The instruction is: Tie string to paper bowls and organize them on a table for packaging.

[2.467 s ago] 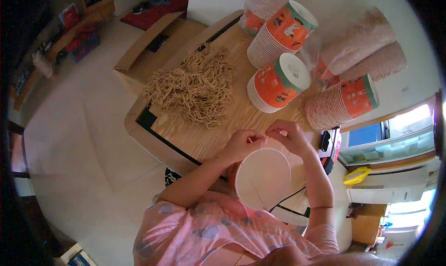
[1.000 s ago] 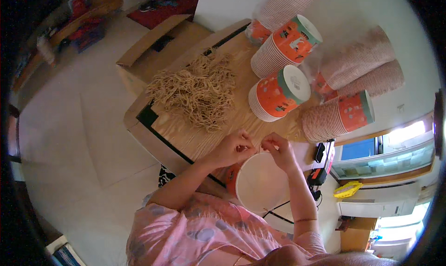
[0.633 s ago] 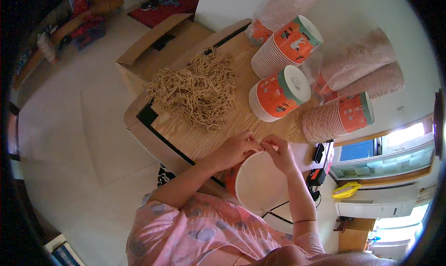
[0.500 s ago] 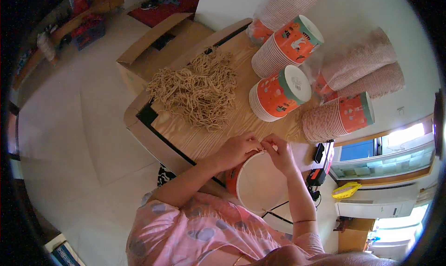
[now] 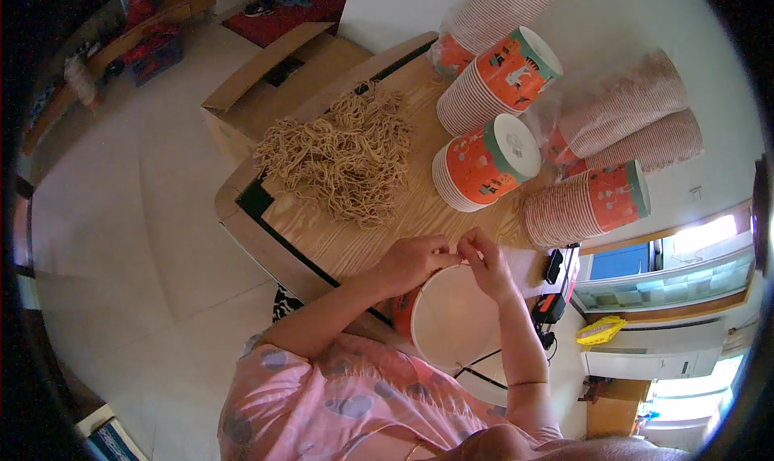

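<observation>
A paper bucket (image 5: 454, 320) with a white inside and an orange outer wall stands before me, its mouth facing up. At its far rim, my left hand (image 5: 413, 263) is closed in a pinch, thumb and fingertips together. Just to the right, my right hand (image 5: 482, 263) pinches too, its fingertips almost meeting the left ones above the rim. Whatever lies between the fingertips is too small to make out. Beyond my left hand, a tangled heap of tan cords (image 5: 347, 155) lies on the wooden table (image 5: 318, 239).
Upturned stacks of orange and green paper buckets (image 5: 476, 167) stand at the back right. Bagged stacks (image 5: 621, 110) lean by the wall. An open cardboard box (image 5: 242, 98) adjoins the table's far left. Dark devices with cables (image 5: 550, 306) lie right of my right forearm.
My right hand's fingers have lifted slightly and curled, and the left hand has drawn back a little, so the fingertips sit slightly farther apart. The bucket has barely shifted.
</observation>
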